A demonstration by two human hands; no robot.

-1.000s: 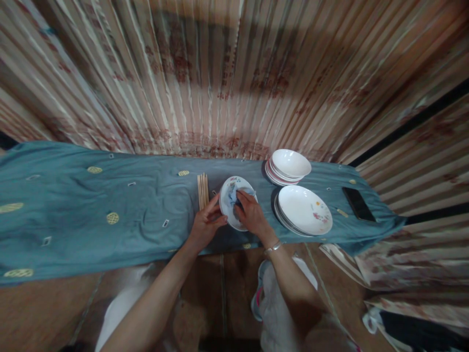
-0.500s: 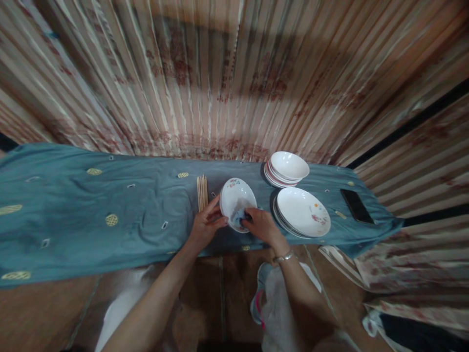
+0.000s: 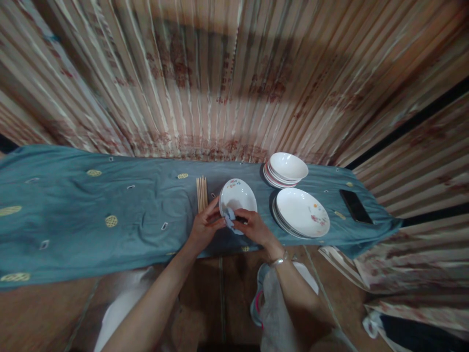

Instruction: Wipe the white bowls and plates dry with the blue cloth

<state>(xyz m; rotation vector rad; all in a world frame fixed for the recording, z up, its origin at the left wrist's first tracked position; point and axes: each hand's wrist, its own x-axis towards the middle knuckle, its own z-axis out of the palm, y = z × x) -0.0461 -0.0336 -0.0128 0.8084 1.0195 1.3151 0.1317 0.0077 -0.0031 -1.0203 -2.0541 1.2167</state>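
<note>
A white plate (image 3: 242,193) with a small floral print is tilted toward me at the near side of the table. My left hand (image 3: 205,227) grips its left edge, thumb at the front and fingers partly hidden behind. In my right hand (image 3: 254,227) a bluish cloth (image 3: 229,218) is bunched, pressed on the plate's lower left rim close to my left thumb. Several wooden chopsticks (image 3: 202,192) lie side by side just beyond my left hand.
To the right stand a stack of white bowls (image 3: 289,166) and, nearer me, a stack of floral plates (image 3: 302,212). A black phone (image 3: 356,206) lies farther right on the teal tablecloth (image 3: 146,205). Pleated curtains (image 3: 205,88) hang behind the table.
My right hand has moved the cloth leftward across the plate, from its lower middle to the lower left rim. My left hand keeps its hold on the plate.
</note>
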